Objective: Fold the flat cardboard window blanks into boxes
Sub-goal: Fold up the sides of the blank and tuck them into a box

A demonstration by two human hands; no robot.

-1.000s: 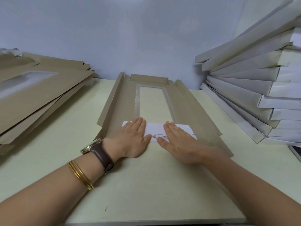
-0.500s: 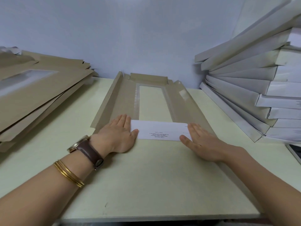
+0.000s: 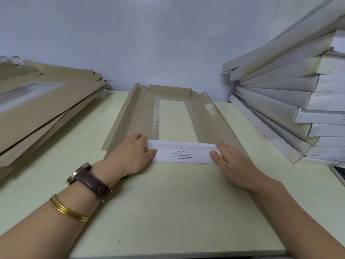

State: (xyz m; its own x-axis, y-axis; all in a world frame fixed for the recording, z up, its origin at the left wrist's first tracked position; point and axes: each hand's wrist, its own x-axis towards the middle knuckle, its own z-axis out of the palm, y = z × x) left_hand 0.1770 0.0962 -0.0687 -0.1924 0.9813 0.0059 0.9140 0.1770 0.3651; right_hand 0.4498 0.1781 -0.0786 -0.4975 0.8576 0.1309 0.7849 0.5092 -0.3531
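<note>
- Here is the blank [image 3: 143,113], flat on the bench [image 3: 168,212], brown side up, running straight away from both grips.
- Its near flap [image 3: 183,152] is folded over onto it, white side up, with small print across the middle. It spans the gap between the two grips.
- The left grip [image 3: 133,152] sits on the flap's left end. Its fingers are bent at the knuckles with the tips hidden, and the thumb [image 3: 151,152] lies along the white edge. Whether it pinches or only presses, I cannot tell.
- The right grip [image 3: 231,157] is spread flat, fingers straight, on the flap's right end and the brown panel beside it. Its thumb [image 3: 214,156] touches the flap's near corner.
- Just beyond the flap, between the grips, the clear window [image 3: 173,116] shows the bench through it.
- Beyond the left grip, the blank's long side wall [image 3: 128,111] stands tilted up. The far end flap [image 3: 169,89] is raised too.
- Beyond the right grip, the other side wall [image 3: 212,113] lies lower, with a glossy strip on it.
- Well out past the left grip is a slanting pile of blanks [image 3: 46,109].
- Well out past the right grip is a leaning stack of white boxes [image 3: 276,109].
- There is a watch [image 3: 82,176] and gold bangles [image 3: 65,210] on the left wrist.
</note>
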